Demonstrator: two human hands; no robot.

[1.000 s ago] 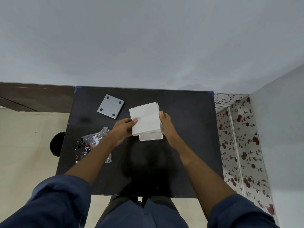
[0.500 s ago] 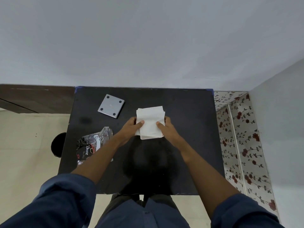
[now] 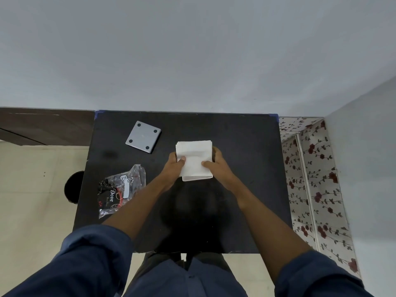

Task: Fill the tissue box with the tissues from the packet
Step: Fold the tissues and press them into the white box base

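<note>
A white stack of tissues (image 3: 194, 156) lies over the open white tissue box (image 3: 197, 178), of which only the near edge shows. My left hand (image 3: 174, 166) grips the stack's left side with the thumb on top. Gripping the right side is my right hand (image 3: 215, 163), its thumb also pressed on the stack. The crumpled clear tissue packet (image 3: 120, 189) with black "Dove" print lies on the black table (image 3: 246, 168), left of my left forearm. The grey square box lid (image 3: 143, 139) rests underside up at the table's back left.
The table stands against a grey wall. A floral-patterned surface (image 3: 310, 179) runs along its right side. A round black object (image 3: 71, 187) sits on the floor by the table's left edge. A dark wooden panel (image 3: 42, 127) is at the far left.
The tissue stack, held tilted above the box a second ago, has come down flat over the box. Both thumbs now press on top of it.
</note>
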